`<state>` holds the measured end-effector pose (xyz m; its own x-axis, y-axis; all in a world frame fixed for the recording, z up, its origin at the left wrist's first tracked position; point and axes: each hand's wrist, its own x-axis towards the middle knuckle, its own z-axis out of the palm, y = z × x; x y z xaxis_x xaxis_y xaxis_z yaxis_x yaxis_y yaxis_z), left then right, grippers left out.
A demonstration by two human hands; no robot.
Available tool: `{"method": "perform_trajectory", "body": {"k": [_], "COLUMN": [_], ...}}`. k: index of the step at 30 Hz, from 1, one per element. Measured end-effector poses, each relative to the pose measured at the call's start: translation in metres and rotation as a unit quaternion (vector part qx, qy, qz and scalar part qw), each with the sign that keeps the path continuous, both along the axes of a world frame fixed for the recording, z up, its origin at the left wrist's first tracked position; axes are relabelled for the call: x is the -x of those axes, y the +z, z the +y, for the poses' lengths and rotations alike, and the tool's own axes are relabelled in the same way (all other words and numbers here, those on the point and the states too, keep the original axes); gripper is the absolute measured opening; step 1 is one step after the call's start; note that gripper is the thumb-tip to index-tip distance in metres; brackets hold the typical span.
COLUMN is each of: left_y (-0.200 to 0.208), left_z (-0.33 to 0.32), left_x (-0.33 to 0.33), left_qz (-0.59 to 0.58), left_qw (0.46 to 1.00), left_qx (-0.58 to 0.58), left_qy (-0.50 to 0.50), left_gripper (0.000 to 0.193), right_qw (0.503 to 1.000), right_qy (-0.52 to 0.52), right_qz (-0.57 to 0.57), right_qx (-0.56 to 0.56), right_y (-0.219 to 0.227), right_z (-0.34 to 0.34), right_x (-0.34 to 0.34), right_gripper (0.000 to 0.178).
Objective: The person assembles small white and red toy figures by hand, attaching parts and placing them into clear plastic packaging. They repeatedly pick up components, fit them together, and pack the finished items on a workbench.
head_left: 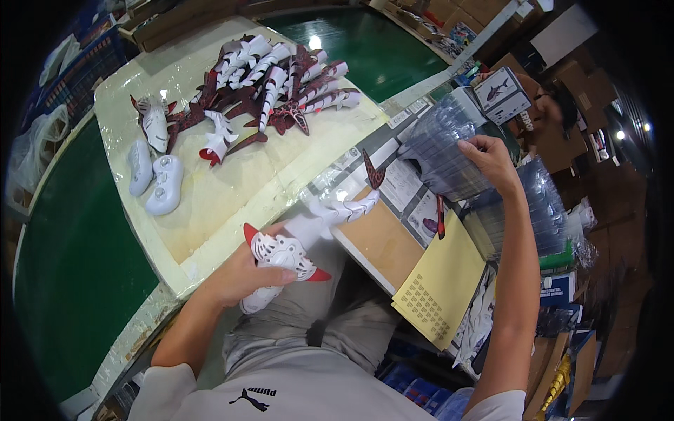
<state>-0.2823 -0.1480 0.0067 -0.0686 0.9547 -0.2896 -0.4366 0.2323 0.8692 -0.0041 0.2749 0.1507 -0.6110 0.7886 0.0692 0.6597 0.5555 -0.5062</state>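
Observation:
My left hand [242, 277] is closed around a toy shark [305, 228] above my lap. The toy has a white jointed body, red side fins and a dark red patterned tail fin that points away to the right. Out to the right, my right hand [493, 163] pinches the edge of a clear plastic tray in a nested stack [444, 144]. A second stack of clear trays [530, 207] stands nearer, beside my right forearm. How many trays the right fingers grip is hidden.
A pale table [210, 231] carries a heap of shark parts [274, 84], a white shark head [153, 123] and two white remote controls [166, 184]. Yellow printed sheets [446, 281] lie by my right arm near a red-and-black pen [440, 216]. A printed box [502, 95] stands behind the trays.

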Motion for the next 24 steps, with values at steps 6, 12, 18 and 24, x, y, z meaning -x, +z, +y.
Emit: {"method": "perform_trajectory", "body": {"k": [6,12,18,24], "left_y": [-0.005,-0.003,-0.003,-0.007], "left_z": [0.004,0.006,0.013,0.014], "left_x": [0.003,0.002,-0.005,-0.013], "left_qz": [-0.057,-0.144,-0.086,0.032], "left_qw": [0.998,0.989,0.993,0.991], "left_qx": [0.007,0.005,-0.056,-0.108], "left_qy": [0.011,0.025,0.062,0.073], "left_gripper": [0.095,0.099,0.102,0.106], "right_qw": [0.989,0.931,0.945,0.866], "right_qy": [0.026,0.091,-0.044,-0.127], "right_qz": [-0.069,-0.157,0.062,0.394], "right_qx": [-0.128,-0.318,-0.318,-0.28], "right_y": [0.002,-0.012,-0.05,-0.028], "right_z": [-0.004,-0.029,-0.03,-0.035], "right_x": [0.007,-0.005,-0.016,-0.015], "right_gripper": [0.03,0.011,0.016,0.021]}}
